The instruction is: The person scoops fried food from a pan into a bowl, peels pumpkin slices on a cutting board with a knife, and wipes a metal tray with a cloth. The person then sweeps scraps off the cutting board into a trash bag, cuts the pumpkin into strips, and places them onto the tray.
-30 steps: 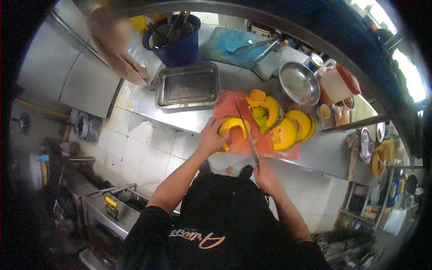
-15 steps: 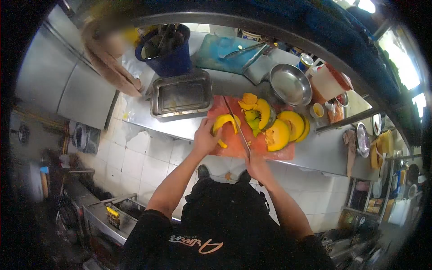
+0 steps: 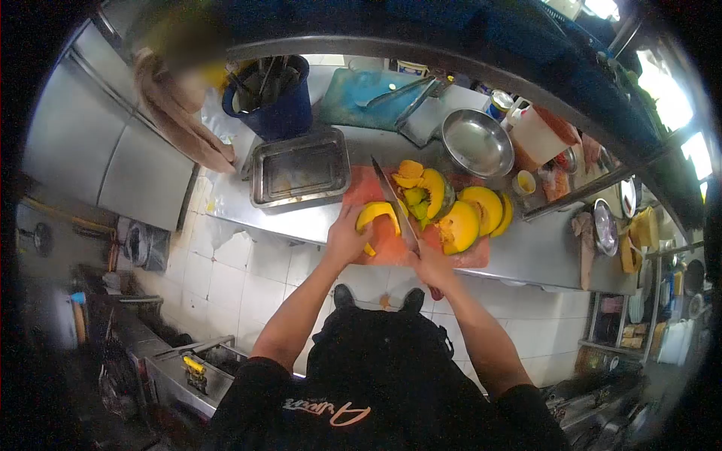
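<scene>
My left hand (image 3: 347, 237) is closed on the left side of a curved pumpkin slice (image 3: 374, 213), which lies on an orange cutting board (image 3: 365, 183). In my right hand (image 3: 434, 268) is a long kitchen knife (image 3: 394, 197), its blade slanting up and left across the board beside the slice's right end. The butt of its handle shows below my palm. To the right of the blade sit pumpkin trimmings and a green-edged piece (image 3: 417, 203). Larger cut pumpkin pieces (image 3: 459, 228) rest toward the board's right edge, some reaching past it onto the metal counter.
Behind the board stand a metal tray (image 3: 261, 180), a blue bucket (image 3: 282, 113) of utensils and a steel bowl (image 3: 477, 143). A blue cutting board (image 3: 350, 101) with tongs lies farther back. Overhead runs a shelf edge (image 3: 316, 49). Another person's sleeve (image 3: 177, 128) is at left.
The view has shifted slightly, and the handle butt now shows below my right hand. Both hands keep their holds, with the slice and knife in nearly the same place on the board.
</scene>
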Available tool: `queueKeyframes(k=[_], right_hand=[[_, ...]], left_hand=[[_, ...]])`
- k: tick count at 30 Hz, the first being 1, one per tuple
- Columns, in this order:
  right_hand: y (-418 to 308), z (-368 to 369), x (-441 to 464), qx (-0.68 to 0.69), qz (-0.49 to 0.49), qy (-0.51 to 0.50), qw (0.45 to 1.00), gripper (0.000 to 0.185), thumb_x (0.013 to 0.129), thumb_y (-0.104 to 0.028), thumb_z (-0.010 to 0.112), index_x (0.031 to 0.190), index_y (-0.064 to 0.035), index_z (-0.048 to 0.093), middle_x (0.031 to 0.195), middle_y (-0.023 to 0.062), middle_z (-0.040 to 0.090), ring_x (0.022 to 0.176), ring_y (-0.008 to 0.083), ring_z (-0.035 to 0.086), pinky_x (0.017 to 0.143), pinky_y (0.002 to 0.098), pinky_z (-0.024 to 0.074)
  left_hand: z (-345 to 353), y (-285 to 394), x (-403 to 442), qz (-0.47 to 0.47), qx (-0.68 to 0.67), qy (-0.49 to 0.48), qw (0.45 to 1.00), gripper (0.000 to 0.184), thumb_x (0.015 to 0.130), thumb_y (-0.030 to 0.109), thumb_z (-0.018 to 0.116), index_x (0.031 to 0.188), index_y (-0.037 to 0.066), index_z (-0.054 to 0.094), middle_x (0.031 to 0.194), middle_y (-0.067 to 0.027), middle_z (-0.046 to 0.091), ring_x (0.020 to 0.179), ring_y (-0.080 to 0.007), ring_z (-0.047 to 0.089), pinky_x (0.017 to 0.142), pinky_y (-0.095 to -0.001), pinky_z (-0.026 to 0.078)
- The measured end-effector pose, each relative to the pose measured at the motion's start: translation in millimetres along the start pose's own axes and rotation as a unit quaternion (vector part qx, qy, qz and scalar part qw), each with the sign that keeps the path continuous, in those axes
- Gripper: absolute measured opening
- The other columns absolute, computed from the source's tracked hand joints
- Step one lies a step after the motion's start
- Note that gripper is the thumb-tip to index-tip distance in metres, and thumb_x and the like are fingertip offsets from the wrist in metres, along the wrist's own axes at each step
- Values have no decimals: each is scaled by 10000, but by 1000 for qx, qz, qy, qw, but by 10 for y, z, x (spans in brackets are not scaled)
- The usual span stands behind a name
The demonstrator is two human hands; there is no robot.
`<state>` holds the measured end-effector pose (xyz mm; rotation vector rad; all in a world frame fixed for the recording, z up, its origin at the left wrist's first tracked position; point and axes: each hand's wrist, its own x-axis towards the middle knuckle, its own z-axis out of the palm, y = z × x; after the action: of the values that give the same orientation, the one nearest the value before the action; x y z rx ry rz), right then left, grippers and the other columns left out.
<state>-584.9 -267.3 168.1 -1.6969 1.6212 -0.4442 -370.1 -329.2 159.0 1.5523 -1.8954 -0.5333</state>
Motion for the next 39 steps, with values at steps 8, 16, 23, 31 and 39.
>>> queueKeyframes(k=[8,16,23,31,39], right_hand=[[-201,-214,-418,-50,-33,72,996,191,872,-141,521,968,7,448,822,269,586,777,453,579,668,511,450],[-286,-206,-427,-65,-30,51,996,246,895,-186,514,1029,8,444,820,287,586,742,451,586,646,528,451],[-308,-60,-456,-49,-14,-6,999,297,911,-217,477,1048,43,431,861,296,586,797,462,578,681,542,446],[-383,-208,-499,23,35,15,999,289,906,-227,493,1050,17,437,880,282,595,813,466,575,717,524,437],[-122,-297,-748,122,98,41,987,295,896,-253,532,1052,-9,474,755,228,611,712,408,603,641,470,454]], left_hand=[[61,-153,-90,2,-88,0,996,530,712,100,677,1187,8,462,1079,-188,518,1006,-357,535,840,-397,476],[70,-126,-55,-67,-156,-14,985,455,710,135,687,1105,7,502,1069,-174,529,983,-350,547,868,-389,461],[83,-169,-50,-35,-120,2,992,406,711,130,678,1072,28,521,1039,-164,546,967,-345,554,848,-389,465],[59,-42,18,45,-21,42,998,420,701,140,654,1095,61,533,1102,-151,533,1069,-349,490,916,-435,404],[104,366,395,190,92,-98,973,366,764,76,548,1126,119,577,1155,-137,544,1042,-323,524,936,-427,389]])
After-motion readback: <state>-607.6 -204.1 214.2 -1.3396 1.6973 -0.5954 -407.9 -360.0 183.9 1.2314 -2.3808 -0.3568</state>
